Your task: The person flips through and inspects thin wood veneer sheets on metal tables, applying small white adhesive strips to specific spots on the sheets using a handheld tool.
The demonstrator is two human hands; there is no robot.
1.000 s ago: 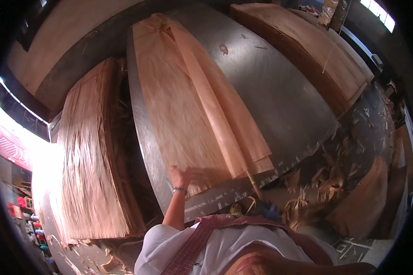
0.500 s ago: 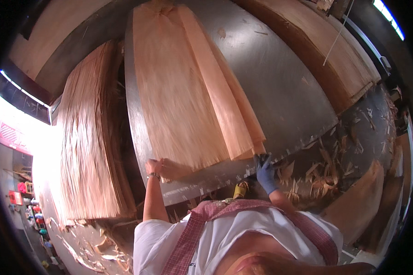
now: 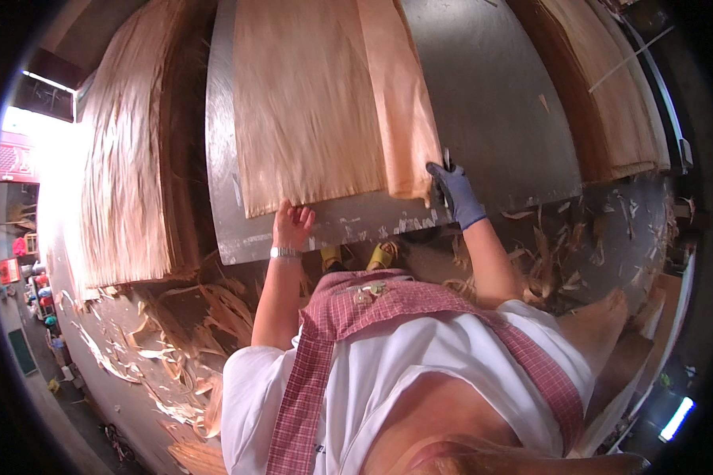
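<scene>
A long, pale wood veneer sheet [image 3: 305, 119] lies on a grey metal-topped table [image 3: 491, 103]. Along its right side runs a narrower, pinker veneer strip [image 3: 400, 119], its near end slightly curled. My left hand [image 3: 293, 226], bare with a wristwatch, is at the sheet's near edge, fingers loosely bent and apart, one fingertip by the edge. My right hand [image 3: 458, 194], in a blue-grey glove with dark fingers, is closed beside the strip's near right corner. A narrow dark thing with a light tip pokes up from its fingers; I cannot tell its kind.
A tall stack of veneer sheets [image 3: 127, 158] stands left of the table, another stack [image 3: 610, 95] to the right. Veneer scraps [image 3: 174, 340] litter the floor. Yellow shoes [image 3: 382, 255] show below the table's near edge. Boards [image 3: 594, 340] lean at the lower right.
My view has shifted nearer the table's front edge. My left hand has loosened from its closed pose at the sheet's left corner and sits further right along the edge. My right hand remains by the strip's corner.
</scene>
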